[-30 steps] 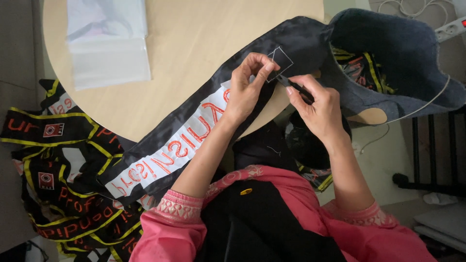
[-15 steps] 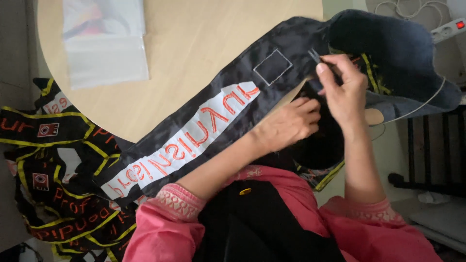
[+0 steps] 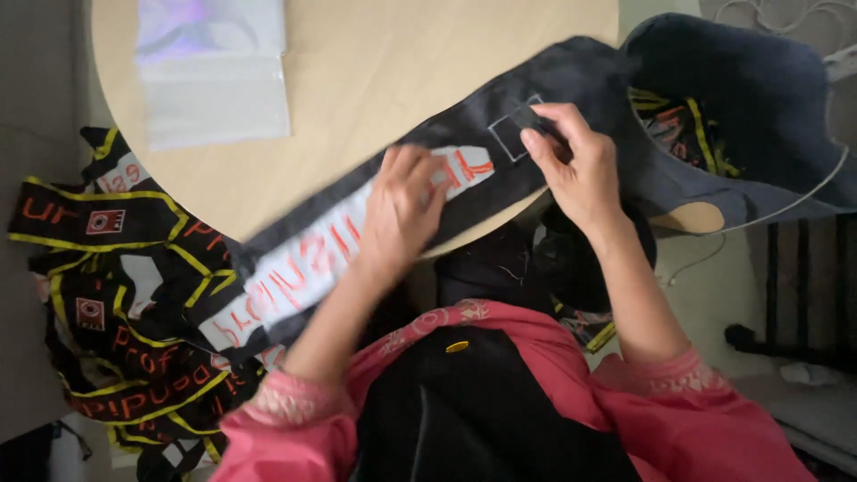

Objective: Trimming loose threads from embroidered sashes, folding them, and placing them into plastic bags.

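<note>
Black sash running lower-left to upper-right, left hand lying flat on its white lettered panel, right hand pinching a small dark patch.

A round, pale wooden table carries a long black fabric band with a white lettered stripe, which runs beneath both hands. A clear plastic bag lies well beyond the left hand, near the table's far-left edge.

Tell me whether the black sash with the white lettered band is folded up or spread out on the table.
Spread out. The black sash lies flat across the round table, the left hand pressing its white band.
</note>
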